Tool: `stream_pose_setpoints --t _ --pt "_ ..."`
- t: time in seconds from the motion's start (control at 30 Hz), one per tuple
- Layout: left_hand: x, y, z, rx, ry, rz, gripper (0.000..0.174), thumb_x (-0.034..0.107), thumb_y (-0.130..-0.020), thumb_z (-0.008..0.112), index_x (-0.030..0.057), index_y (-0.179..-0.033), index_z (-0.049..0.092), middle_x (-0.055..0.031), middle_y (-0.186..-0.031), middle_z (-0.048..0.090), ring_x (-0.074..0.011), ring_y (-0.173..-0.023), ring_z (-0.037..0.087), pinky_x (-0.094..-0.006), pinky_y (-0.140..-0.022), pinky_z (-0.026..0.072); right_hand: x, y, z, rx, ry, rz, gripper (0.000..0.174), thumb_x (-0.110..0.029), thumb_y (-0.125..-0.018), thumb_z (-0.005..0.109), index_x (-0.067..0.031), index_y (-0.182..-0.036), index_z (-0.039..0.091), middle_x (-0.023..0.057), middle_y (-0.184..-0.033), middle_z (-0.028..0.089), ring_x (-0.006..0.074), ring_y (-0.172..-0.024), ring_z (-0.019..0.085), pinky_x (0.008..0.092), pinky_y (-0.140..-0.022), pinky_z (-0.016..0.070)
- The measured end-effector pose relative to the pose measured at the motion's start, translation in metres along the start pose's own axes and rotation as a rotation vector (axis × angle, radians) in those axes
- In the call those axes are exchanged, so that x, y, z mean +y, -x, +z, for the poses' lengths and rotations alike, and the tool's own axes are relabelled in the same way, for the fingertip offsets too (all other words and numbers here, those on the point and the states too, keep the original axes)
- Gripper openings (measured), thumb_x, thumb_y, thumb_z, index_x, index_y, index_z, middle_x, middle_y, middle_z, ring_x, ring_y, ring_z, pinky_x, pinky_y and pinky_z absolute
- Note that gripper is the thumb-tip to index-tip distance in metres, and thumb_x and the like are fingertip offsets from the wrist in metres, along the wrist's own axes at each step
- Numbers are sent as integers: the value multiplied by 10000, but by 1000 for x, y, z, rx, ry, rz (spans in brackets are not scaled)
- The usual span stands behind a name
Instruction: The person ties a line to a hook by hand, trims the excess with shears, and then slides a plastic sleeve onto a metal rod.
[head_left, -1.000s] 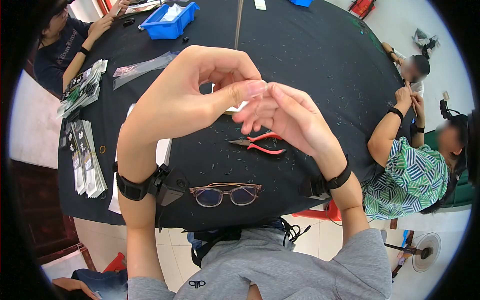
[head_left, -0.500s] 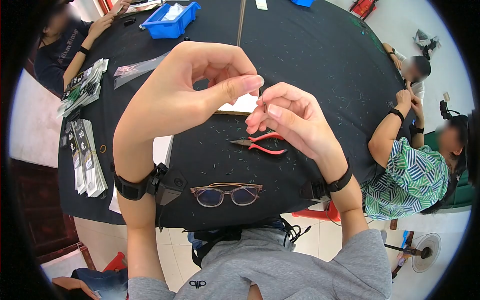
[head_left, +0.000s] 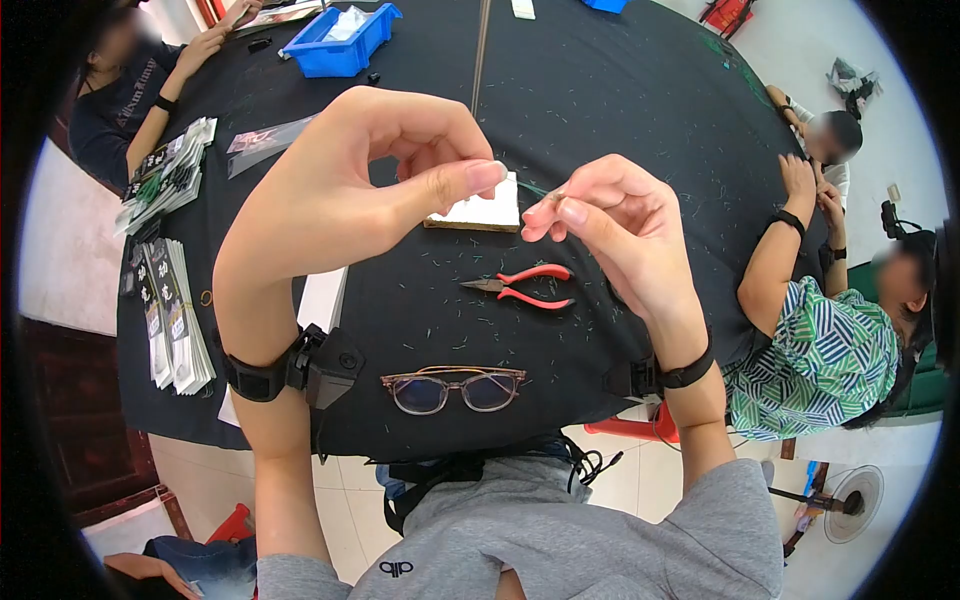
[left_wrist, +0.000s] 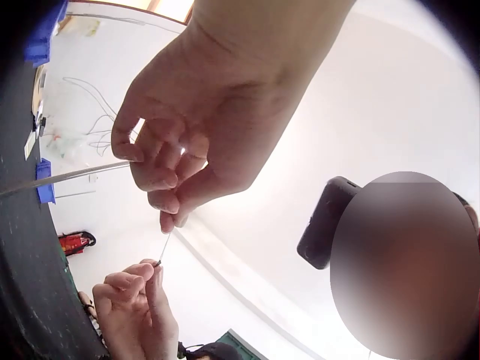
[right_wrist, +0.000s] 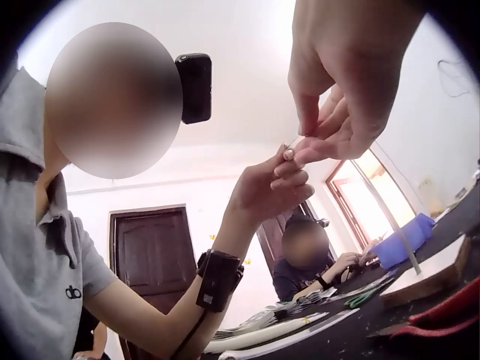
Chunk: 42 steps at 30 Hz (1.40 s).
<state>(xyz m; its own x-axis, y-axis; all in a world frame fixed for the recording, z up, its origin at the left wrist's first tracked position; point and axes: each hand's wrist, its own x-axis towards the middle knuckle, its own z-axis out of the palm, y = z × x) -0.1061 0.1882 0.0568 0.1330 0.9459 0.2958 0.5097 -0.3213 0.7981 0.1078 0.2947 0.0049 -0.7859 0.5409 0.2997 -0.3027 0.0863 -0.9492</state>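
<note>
Raised over the table, my left hand (head_left: 375,190) pinches one end of a thin green line (head_left: 532,188) between thumb and index finger. The line runs taut across a short gap to my right hand (head_left: 625,225), whose thumb and index finger pinch its other end. In the left wrist view a small dark piece (left_wrist: 157,264) shows at the right fingertips, mostly hidden by them; I cannot tell its kind. Behind the hands lies a white-topped block (head_left: 495,212) with a thin rod standing by it. Red-handled pliers (head_left: 525,285) lie below the right hand.
Eyeglasses (head_left: 452,390) lie near the table's front edge. Packets (head_left: 172,315) are stacked at the left, with a clear plastic bag (head_left: 265,143) and a blue bin (head_left: 340,45) farther back. Green line scraps dot the black cloth (head_left: 420,320). Other people sit around the table.
The hands have moved apart from close contact, the right one shifting to the right. The line between them now shows stretched, and the white-topped block has come into view.
</note>
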Motion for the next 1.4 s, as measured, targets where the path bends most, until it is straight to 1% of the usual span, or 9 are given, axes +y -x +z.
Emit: stream_pose_setpoints --t 0.1,0.17,0.2,0.27,0.37,0.47,0.67,0.87,1.4 --pt "1 2 -3 -47 -24 4 181 164 -874 639 -12 -837 659 -45 -771 631 -76 -636 528 -222 -580 412 -1 2 -2 -15 -11 -48 94 -24 -879 628 13 -966 619 151 -903 699 185 -830 682 271 -724 531" --pt "4 3 -7 -193 -42 -73 177 159 -873 641 -17 -871 665 -51 -775 628 -92 -684 552 -238 -628 429 -4 3 -1 -37 17 -63 119 36 -852 635 33 -971 625 143 -898 697 173 -836 676 271 -746 535" --pt "2 4 -5 -193 -42 -75 177 159 -873 641 -17 -871 665 -51 -775 628 -92 -684 552 -238 -628 429 -5 4 -1 -37 16 -62 119 36 -852 635 33 -971 625 143 -898 697 173 -836 676 271 -746 535" --pt "-5 5 2 -31 -150 154 169 144 -868 642 -17 -912 671 -62 -805 642 -114 -762 579 -261 -706 443 -7 5 2 -38 192 -180 115 70 -833 639 43 -944 645 121 -901 696 171 -843 673 270 -761 536" --pt "1 0 7 -21 -88 154 163 125 -859 643 -15 -938 674 -70 -843 658 -129 -821 589 -276 -770 445 -10 7 3 -17 352 -249 96 62 -816 659 34 -908 670 94 -878 702 151 -810 675 255 -731 536" --pt "4 -2 13 -101 -8 125 154 118 -858 644 -13 -933 675 -74 -865 668 -125 -821 594 -268 -768 451 -17 7 7 22 518 -314 112 53 -787 679 13 -891 685 78 -833 704 139 -757 681 236 -684 530" --pt "4 -3 22 -100 181 19 137 98 -853 658 -15 -929 676 -56 -837 665 -98 -792 586 -243 -758 447 -25 7 7 22 709 -434 133 26 -756 698 -20 -881 697 85 -784 693 166 -704 687 227 -613 510" --pt "5 -4 26 -116 284 -30 150 102 -853 663 -32 -921 670 -48 -830 657 -85 -793 578 -236 -755 445 -26 7 7 49 714 -509 125 25 -755 704 -14 -874 694 81 -768 688 163 -692 684 231 -597 508" --pt "3 -7 31 -114 362 -11 150 97 -880 638 -37 -946 629 -35 -881 629 -78 -846 576 -237 -791 449 -24 5 6 82 645 -459 159 38 -759 694 -9 -911 686 87 -795 693 170 -715 688 234 -629 522"
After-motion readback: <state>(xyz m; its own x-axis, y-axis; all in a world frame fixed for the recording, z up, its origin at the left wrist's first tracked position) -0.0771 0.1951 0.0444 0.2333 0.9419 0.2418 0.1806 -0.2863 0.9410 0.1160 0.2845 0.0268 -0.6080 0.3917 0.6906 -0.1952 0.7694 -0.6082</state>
